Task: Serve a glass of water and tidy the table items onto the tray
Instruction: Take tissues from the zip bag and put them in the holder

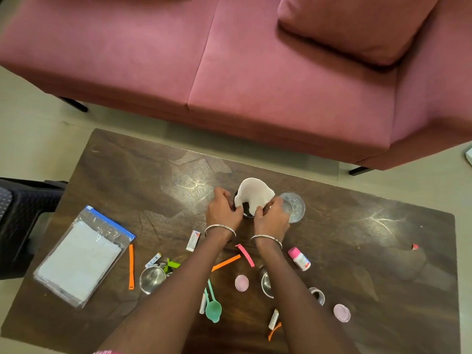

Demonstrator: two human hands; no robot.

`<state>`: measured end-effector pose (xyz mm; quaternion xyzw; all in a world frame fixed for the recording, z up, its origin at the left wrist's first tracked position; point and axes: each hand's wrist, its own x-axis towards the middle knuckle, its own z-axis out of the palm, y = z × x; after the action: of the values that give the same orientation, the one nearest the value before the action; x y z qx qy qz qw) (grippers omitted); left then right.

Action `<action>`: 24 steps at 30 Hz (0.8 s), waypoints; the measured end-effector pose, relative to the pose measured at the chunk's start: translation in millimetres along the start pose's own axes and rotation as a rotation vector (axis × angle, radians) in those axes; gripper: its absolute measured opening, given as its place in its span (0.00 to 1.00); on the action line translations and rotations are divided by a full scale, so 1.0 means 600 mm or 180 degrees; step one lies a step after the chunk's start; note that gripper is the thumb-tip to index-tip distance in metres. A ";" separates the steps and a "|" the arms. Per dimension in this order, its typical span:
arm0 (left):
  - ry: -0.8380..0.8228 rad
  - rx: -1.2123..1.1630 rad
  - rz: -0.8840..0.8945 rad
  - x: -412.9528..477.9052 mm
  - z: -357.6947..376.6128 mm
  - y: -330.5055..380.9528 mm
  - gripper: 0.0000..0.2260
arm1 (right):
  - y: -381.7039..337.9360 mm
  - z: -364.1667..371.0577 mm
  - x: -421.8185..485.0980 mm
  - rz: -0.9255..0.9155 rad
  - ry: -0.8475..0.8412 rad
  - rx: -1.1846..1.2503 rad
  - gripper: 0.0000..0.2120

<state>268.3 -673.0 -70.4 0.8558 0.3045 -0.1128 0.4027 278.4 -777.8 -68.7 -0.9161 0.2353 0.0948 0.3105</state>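
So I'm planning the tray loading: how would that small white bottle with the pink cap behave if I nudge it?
The white bottle lies on its side on the table, so it would probably roll rather than slide. It looks like small plastic, so likely light and not fragile. The smooth, glossy tabletop may let it travel farther than intended.

place: home living room | evidence: pink sofa point(229, 72) with cushion point(357, 24), low wooden coffee table point(357, 238)

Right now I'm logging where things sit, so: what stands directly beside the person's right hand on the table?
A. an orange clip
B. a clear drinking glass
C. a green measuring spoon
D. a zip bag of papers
B: the clear drinking glass stands touching the right hand.
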 end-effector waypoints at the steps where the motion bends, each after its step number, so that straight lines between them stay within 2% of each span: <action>1: -0.0026 -0.0015 -0.0005 0.002 0.001 0.002 0.17 | 0.000 0.002 0.001 0.0031 0.0010 0.0065 0.09; 6: 0.0059 0.0097 -0.0003 0.013 -0.004 -0.005 0.13 | 0.000 0.015 0.001 0.0059 -0.0117 0.0244 0.10; 11: 0.0270 0.0088 -0.0106 0.021 -0.026 -0.025 0.13 | -0.020 0.037 -0.013 0.0122 -0.0263 0.0377 0.10; 21: 0.0248 -0.0348 -0.0172 0.044 -0.042 -0.034 0.12 | -0.030 0.051 -0.008 0.0063 -0.0394 0.0887 0.09; 24: 0.0329 -0.0438 -0.0259 0.045 -0.033 -0.026 0.11 | -0.016 0.023 -0.004 0.0016 -0.0138 0.1099 0.08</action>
<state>279.0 -638.7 -79.3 0.8177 0.3664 -0.0635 0.4394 280.8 -762.0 -73.8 -0.8463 0.2437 0.0735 0.4680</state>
